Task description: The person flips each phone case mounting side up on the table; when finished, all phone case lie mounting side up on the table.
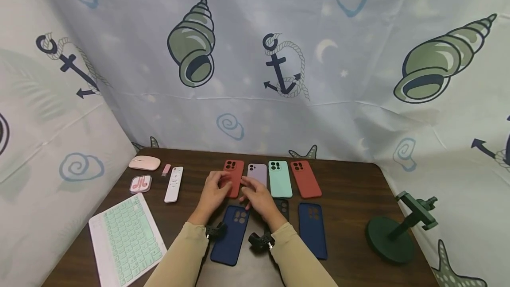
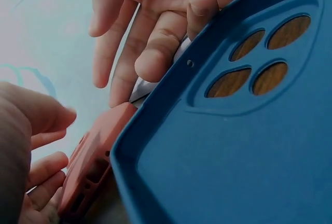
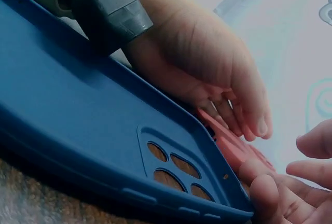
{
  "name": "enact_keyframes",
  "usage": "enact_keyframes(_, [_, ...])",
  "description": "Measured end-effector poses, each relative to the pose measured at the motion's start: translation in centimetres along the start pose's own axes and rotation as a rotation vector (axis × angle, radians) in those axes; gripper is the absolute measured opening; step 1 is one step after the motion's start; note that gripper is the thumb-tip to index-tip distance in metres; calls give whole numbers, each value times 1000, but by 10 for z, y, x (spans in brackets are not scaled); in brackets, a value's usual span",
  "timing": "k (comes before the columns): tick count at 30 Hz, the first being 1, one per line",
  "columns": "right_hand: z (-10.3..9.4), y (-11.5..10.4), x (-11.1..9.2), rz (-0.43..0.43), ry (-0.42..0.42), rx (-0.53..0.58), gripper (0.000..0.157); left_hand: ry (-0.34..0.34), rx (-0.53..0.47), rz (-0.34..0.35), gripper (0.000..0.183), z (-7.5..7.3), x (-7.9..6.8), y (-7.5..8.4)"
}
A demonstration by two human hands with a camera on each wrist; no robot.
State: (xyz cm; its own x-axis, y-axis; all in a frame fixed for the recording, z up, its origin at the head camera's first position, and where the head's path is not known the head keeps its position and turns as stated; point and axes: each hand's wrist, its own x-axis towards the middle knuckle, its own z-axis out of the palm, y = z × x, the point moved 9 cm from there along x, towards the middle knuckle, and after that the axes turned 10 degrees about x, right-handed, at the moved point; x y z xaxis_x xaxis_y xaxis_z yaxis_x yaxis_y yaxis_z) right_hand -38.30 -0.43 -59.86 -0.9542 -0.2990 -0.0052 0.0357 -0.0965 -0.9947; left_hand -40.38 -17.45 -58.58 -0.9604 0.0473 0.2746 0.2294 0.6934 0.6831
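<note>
A red phone case lies in the back row on the dark table. My left hand is at its left side, thumb and fingers loosely bent and apart; in the left wrist view the fingers seem to touch its edge. Beside its right edge, over the lilac phone case, my right hand hovers with loose fingers and nothing gripped. A blue phone case lies below and between the wrists, its inside facing up. Behind the right wrist, a black phone case is partly hidden.
A mint case, another red case and a second blue case lie rightward. Left are a keyboard, mouse, earphone box, small pink stick and white remote. A green stand stands far right.
</note>
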Motion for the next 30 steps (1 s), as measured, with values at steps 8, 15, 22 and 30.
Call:
enact_keyframes(8, [-1,-6,-1,-42,-10,-34,47,-59,-6,12,57,6,1,4])
enact_keyframes(15, [0,-6,-2,-61,-16,-54,45,-88,44,-4,72,12,0,3])
enact_keyframes(22, [0,-8,-2,-69,-14,-49,41,-73,29,3,65,8,0,7])
enact_keyframes(30, [1,-6,-2,-53,1,-72,32,-46,-27,-7,51,4,1,4])
